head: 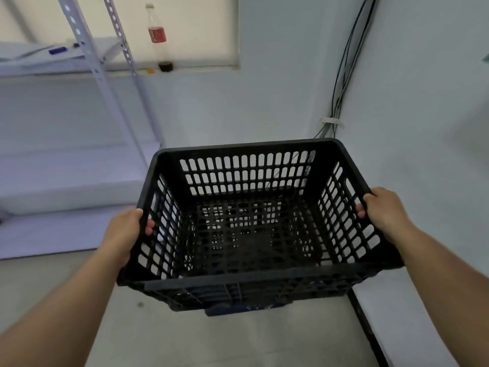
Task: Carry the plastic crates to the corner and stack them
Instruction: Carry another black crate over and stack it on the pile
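Observation:
A black plastic crate (246, 276) with slotted walls is held in front of me, open side up and empty. My left hand (124, 234) grips its left rim, fingers curled through the wall slots. My right hand (383, 210) grips the right rim the same way. Beneath the black crate, part of a dark blue crate (227, 311) shows just under its front edge; whether the two touch I cannot tell. The room corner lies straight ahead behind the crate.
A white metal shelf rack (100, 72) stands at the left. A cola bottle (158, 38) rests on the window ledge. Black cables (341, 83) run down the corner. A dark baseboard (362, 324) lines the right wall above the grey floor.

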A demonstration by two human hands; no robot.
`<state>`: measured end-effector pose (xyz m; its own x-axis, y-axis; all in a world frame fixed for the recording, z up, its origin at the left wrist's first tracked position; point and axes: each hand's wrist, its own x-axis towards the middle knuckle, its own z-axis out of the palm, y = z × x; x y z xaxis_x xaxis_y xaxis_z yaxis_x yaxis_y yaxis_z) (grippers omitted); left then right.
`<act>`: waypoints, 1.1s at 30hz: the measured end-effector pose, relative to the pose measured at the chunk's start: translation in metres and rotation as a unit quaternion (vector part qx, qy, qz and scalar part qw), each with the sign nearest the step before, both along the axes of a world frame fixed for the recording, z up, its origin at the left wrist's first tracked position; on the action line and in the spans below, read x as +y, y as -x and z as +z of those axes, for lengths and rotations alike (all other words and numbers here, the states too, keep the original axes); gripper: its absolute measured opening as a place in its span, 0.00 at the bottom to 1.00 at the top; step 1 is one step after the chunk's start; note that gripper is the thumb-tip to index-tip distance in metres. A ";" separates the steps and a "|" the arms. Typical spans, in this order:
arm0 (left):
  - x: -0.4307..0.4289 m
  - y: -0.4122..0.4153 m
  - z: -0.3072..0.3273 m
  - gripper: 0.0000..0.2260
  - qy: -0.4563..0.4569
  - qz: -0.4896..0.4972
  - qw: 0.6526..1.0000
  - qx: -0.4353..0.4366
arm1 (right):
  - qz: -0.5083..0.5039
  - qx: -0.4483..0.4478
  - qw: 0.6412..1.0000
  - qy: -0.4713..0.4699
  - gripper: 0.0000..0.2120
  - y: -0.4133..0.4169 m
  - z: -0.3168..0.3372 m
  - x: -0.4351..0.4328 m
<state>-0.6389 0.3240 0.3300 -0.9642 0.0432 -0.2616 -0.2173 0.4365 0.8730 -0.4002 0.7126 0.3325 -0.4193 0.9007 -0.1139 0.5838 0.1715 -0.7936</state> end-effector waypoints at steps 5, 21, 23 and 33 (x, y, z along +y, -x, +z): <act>0.028 0.021 -0.015 0.15 0.028 0.022 0.999 0.004 | 0.016 -0.010 1.000 0.001 0.10 0.040 -0.010 0.034; 0.055 0.097 -0.051 0.15 0.046 0.035 0.998 -0.037 | 0.031 -0.064 0.997 0.005 0.10 0.122 -0.053 0.061; 0.056 0.102 -0.056 0.16 0.039 0.030 0.998 -0.038 | 0.040 -0.074 0.996 0.001 0.10 0.127 -0.058 0.063; 0.079 0.128 -0.062 0.15 0.040 0.020 0.998 -0.039 | 0.030 -0.083 0.996 0.009 0.11 0.144 -0.063 0.078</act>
<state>-0.7666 0.4029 0.2677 -0.9414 -0.0191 -0.3368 -0.3019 0.4931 0.8159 -0.5445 0.7905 0.2691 -0.4471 0.8714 -0.2021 0.6959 0.1968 -0.6906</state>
